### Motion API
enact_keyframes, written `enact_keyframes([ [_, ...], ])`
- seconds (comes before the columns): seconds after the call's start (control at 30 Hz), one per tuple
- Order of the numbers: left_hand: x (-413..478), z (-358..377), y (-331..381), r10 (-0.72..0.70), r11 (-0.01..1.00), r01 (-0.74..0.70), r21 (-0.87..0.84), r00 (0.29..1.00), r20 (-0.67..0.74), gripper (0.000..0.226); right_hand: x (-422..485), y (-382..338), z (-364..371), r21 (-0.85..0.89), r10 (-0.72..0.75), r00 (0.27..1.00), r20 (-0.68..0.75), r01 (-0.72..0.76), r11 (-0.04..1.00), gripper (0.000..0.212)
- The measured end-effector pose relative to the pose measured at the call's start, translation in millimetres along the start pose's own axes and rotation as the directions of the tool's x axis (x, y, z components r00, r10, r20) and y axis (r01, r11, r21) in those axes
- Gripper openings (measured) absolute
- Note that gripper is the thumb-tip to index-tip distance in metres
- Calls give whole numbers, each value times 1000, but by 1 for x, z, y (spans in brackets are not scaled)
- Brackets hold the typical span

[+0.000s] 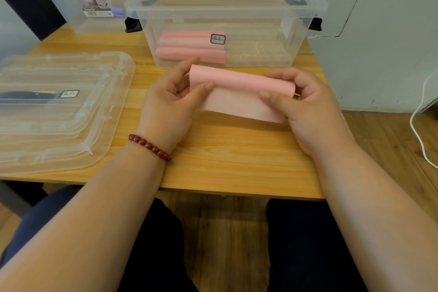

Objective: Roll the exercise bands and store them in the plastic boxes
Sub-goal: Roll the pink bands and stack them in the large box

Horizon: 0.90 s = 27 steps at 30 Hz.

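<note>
**Item: pink exercise band (241,92), partly rolled.** It is held over the wooden table (225,161), just in front of the open clear plastic box (213,10). The upper part is wound into a roll. A flat tail hangs loose below it; whether the tail touches the table cannot be told.

**Grip.** The roll's left end is pinched by the left hand (166,102), with the thumb on the front and the fingers curled behind. The right end is pinched likewise by the right hand (305,106).

**Handling, as judged.** The band is taken to be light, thin, soft and limp, and somewhat springy, so the roll is likely to loosen if released. It is best held at both ends of the roll, with thumbs on the seam.

**Stored.** Rolled pink bands (189,47) are laid side by side in the box's left part.

**Also present.** Stacked clear lids (59,111) lie at the left, and a second clear box (78,7) stands behind them. A red bead bracelet (149,147) is worn on the left wrist.
</note>
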State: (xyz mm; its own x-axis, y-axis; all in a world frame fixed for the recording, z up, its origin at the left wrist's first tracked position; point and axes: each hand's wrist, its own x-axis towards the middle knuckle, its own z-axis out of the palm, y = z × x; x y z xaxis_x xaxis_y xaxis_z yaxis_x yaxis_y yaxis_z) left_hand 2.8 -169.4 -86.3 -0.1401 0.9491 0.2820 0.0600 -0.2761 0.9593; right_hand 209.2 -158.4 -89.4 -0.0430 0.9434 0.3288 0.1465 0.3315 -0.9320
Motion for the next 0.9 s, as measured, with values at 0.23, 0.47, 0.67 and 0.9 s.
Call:
enact_keyframes([
  [0.23,-1,0,2,42,999,-43,24,999,23,47,-1,-4,0,-20,47,999,-25,-48,999,8],
  [0.47,1,0,1,-7,1000,6,-26,1000,-3,19,1,-3,3,-63,22,999,28,-20,998,24],
  [0.67,-1,1,3,25,999,-25,-21,1000,-4,39,3,-10,9,40,130,991,-13,-129,991,12],
  [0.9,3,1,2,6,1000,-8,-28,997,-77,30,8,-14,19,144,219,976,5,-218,965,21],
])
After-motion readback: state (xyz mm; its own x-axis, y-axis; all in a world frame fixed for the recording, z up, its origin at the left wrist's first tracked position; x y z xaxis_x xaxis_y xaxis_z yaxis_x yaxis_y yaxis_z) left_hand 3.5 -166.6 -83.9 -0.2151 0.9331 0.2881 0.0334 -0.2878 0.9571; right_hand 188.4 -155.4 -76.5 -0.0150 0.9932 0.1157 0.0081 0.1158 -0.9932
